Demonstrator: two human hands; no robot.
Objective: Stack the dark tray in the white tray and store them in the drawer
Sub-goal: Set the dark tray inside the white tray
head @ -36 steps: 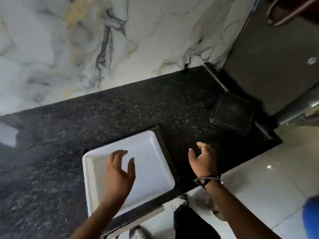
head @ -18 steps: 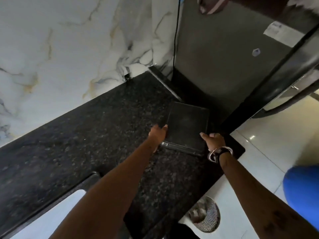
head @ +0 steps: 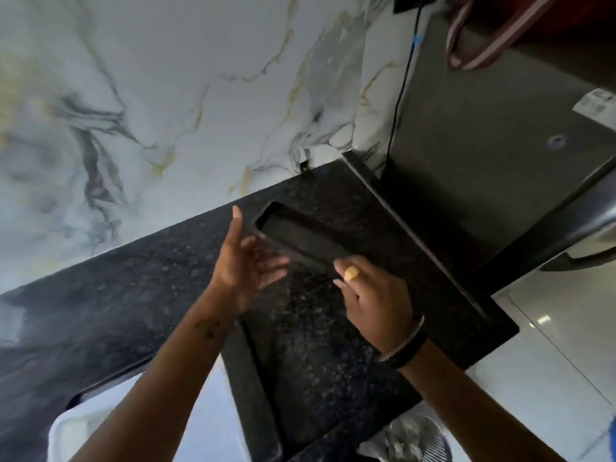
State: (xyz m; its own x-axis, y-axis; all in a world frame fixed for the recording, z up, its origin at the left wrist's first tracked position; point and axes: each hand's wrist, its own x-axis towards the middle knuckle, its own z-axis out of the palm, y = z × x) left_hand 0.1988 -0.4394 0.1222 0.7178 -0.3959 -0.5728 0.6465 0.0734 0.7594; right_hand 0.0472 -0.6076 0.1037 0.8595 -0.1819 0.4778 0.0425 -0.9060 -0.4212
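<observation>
Now I see the dark tray tilted above the counter between both hands, left hand at its ten o'clock edge with fingers splayed, right hand at two o'clock, its grip unclear, white tray at seven o'clock.

The table looks like polished black granite, speckled with pale and gold flecks and faintly glossy. The dark tray has the same speckled, stone-like look with a smooth, slightly shiny rim. The white tray seems smooth glossy plastic, though blurred. The wall is shiny white marble with grey and gold veins. The fridge has a matt grey metal side. The floor is glossy pale tile. The ring looks golden metal.
</observation>
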